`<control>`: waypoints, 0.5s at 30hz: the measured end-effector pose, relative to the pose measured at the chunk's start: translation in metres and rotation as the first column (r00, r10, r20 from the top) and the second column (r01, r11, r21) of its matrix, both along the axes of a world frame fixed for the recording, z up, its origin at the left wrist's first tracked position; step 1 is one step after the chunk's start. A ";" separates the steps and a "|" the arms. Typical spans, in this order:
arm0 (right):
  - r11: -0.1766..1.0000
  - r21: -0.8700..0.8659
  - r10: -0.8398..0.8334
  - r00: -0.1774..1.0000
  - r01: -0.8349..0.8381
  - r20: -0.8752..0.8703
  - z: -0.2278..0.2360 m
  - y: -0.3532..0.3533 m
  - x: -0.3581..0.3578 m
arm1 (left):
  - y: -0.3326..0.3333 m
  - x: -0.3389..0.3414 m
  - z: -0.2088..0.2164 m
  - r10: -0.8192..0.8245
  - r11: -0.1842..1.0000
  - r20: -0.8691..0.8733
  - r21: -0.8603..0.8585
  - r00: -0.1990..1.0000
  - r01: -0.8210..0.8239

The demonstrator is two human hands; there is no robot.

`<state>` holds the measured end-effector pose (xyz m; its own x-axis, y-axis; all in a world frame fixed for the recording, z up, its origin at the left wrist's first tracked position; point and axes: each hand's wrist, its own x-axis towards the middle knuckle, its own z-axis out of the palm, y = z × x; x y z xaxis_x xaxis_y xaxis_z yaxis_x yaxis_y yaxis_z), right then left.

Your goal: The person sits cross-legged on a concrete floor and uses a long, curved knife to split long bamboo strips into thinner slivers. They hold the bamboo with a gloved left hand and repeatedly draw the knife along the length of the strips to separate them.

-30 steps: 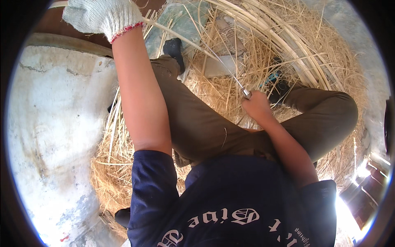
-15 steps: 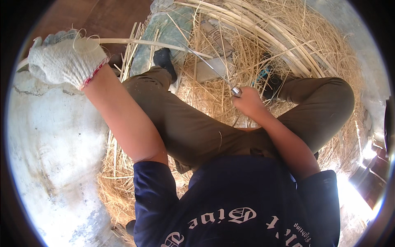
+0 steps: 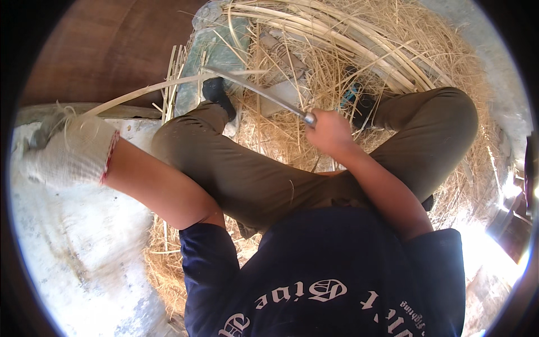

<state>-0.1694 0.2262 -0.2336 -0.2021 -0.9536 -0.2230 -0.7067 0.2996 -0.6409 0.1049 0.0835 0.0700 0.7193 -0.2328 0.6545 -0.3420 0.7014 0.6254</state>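
Observation:
My left hand [image 3: 70, 147], in a white knit glove with a red-edged cuff, is closed round a long pale bamboo strip [image 3: 140, 91] out to the left. The glove's fingers are smeared by motion, and thin curled fibres stick out at it. From the glove the strip bends away over my left knee toward the middle. My bare right hand [image 3: 330, 133] grips a long narrow knife [image 3: 258, 91] by its handle, mostly hidden in the fist; a metal collar shows. Its blade points far left, and its tip overlaps the strip in view; whether they touch I cannot tell.
Straw-like shavings [image 3: 404, 33] cover the floor between and beyond my legs. A bundle of long bamboo strips [image 3: 359, 48] curves across the far side. Near my left foot lies a greenish slab [image 3: 224, 48]. A pale stained surface [image 3: 84, 241] lies left, with a brown surface [image 3: 112, 56] beyond.
My left hand has moved down and slightly left, and the strip now slants up from it. The knife has turned, showing more of its blade's flat; my right hand has shifted slightly left and up.

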 end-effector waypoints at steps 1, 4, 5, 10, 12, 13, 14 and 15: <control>0.996 0.056 -0.070 0.997 0.069 0.026 -0.007 -0.002 -0.006 | 0.007 0.011 0.009 -0.024 0.999 -0.058 0.023 0.998 0.025; 0.960 0.161 -0.239 0.969 0.227 0.056 -0.017 -0.007 -0.026 | 0.028 0.024 0.026 -0.092 0.995 -0.195 0.015 0.976 0.097; 0.954 0.154 -0.269 0.962 0.259 0.051 -0.018 -0.007 -0.026 | 0.033 0.023 0.027 -0.118 0.993 -0.204 -0.030 0.972 0.114; 0.990 0.014 -0.138 0.990 0.139 -0.010 -0.002 -0.003 -0.011 | 0.053 0.022 0.034 -0.227 0.939 -0.242 -0.311 0.943 0.147; 0.998 -0.050 -0.046 0.997 0.043 -0.058 0.011 -0.003 -0.007 | 0.055 0.044 0.043 -0.267 0.924 -0.320 -0.352 0.909 0.148; 0.997 -0.032 -0.077 0.996 0.076 -0.035 0.009 -0.005 -0.008 | 0.058 0.051 0.046 -0.288 0.916 -0.356 -0.372 0.889 0.147; 0.994 -0.014 -0.108 0.994 0.108 -0.012 0.004 -0.007 -0.012 | 0.063 0.057 0.042 -0.294 0.904 -0.268 -0.389 0.917 0.176; 0.991 0.007 -0.137 0.991 0.137 0.009 -0.001 -0.006 -0.015 | 0.070 0.061 0.034 -0.294 0.893 -0.180 -0.402 0.939 0.203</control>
<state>-0.1843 0.2200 -0.2344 -0.3288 -0.9157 -0.2310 -0.6528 0.3971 -0.6451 0.1660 0.1535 0.1036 0.8104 -0.1964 0.5520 -0.0045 0.9400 0.3410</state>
